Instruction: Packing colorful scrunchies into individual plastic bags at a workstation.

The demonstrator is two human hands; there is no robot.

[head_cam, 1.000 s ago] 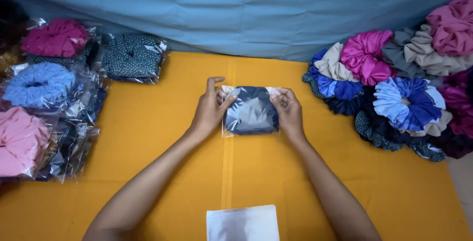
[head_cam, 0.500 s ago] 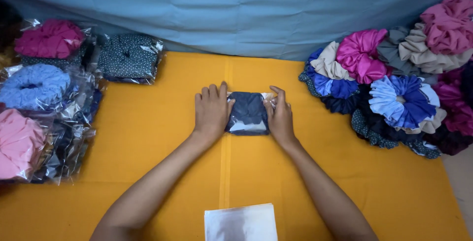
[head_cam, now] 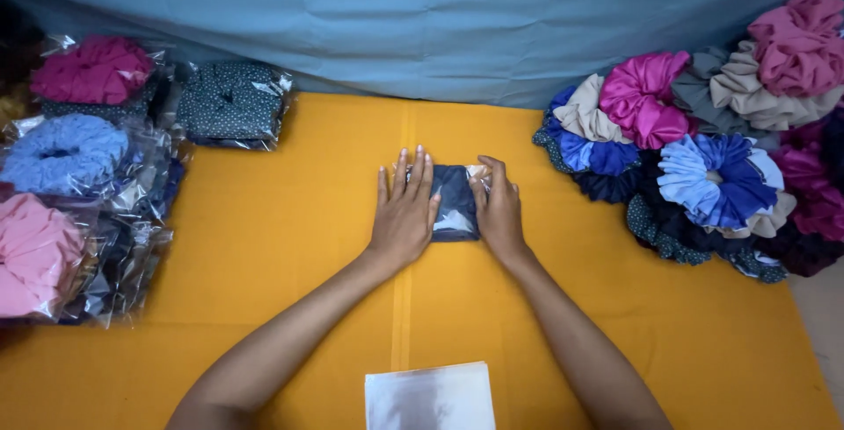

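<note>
Far left I see the bagged stock: a pink scrunchie in clear wrap at the edge, a light blue bagged one above it, a magenta bagged one at the top. Just right of those, a dark dotted scrunchie in its bag, lying where the orange cloth meets the blue-grey backdrop.

Centre: my left hand is flat, palm down, fingers straight and close together, pressing the left side of the small clear bag holding a dark navy scrunchie. The bag lies on the orange cloth at mid-table, pinned between both hands. Only the strip between the hands shows; its clear edge pokes out at the top.

My right hand is on the right side of the same bag, fingers slightly curled over its edge, thumb side toward the bag. Both hands touch it; neither lifts it, it's flat on the cloth.

Near bottom edge, below the hands and well apart from them: a stack of flat clear empty bags, cut off by the frame.

Right: loose scrunchie pile — beige, magenta, blue-and-white, navy, grey, pink — heaped from the cloth up against the backdrop, well apart from the right hand.
</note>
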